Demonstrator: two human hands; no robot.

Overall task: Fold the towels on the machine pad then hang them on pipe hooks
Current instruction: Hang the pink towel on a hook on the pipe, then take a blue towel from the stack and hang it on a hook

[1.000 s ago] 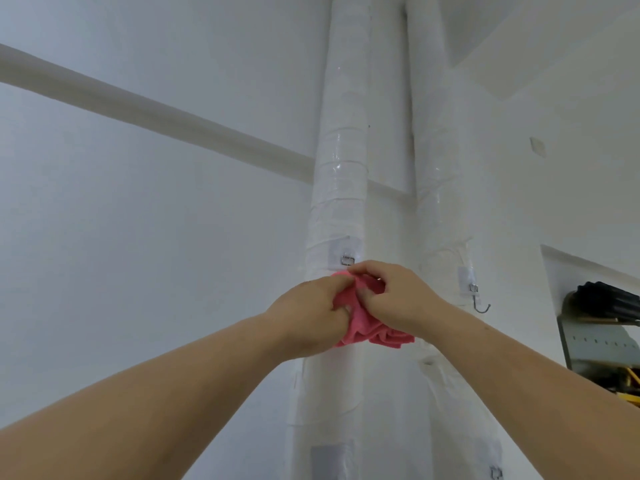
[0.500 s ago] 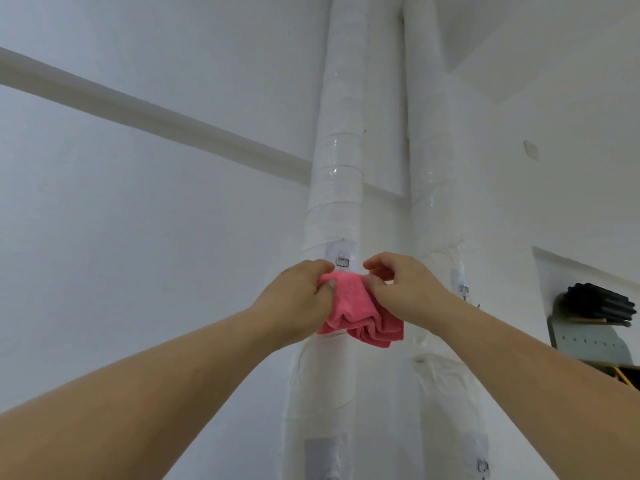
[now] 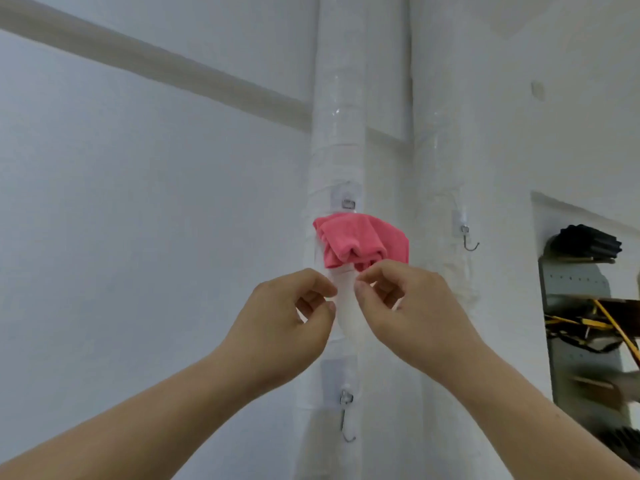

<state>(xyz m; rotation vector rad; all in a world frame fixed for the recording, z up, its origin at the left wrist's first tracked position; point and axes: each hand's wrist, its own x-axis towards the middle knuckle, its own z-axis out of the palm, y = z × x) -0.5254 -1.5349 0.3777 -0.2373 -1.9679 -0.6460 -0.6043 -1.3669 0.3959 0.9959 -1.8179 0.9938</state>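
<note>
pink towel (image 3: 360, 239) on pipe (image 3: 339, 133), long axis horizontal, folds down; left hand (image 3: 277, 327), right hand (image 3: 415, 317) below: relaxed, empty.

**Both hands raised, nothing in them**

We hold both arms up and forward, bare-skinned. Our left forearm (image 3: 145, 424) rises from the near left corner and our right forearm (image 3: 519, 417) from the near right, and they converge toward the middle. The left hand (image 3: 284, 320) and the right hand (image 3: 415, 313) sit side by side at the same height, close but not touching, backs toward us. On each, the fingers are loosely curled, thumb and forefinger tips near each other with a small gap, gripping nothing.
</note>
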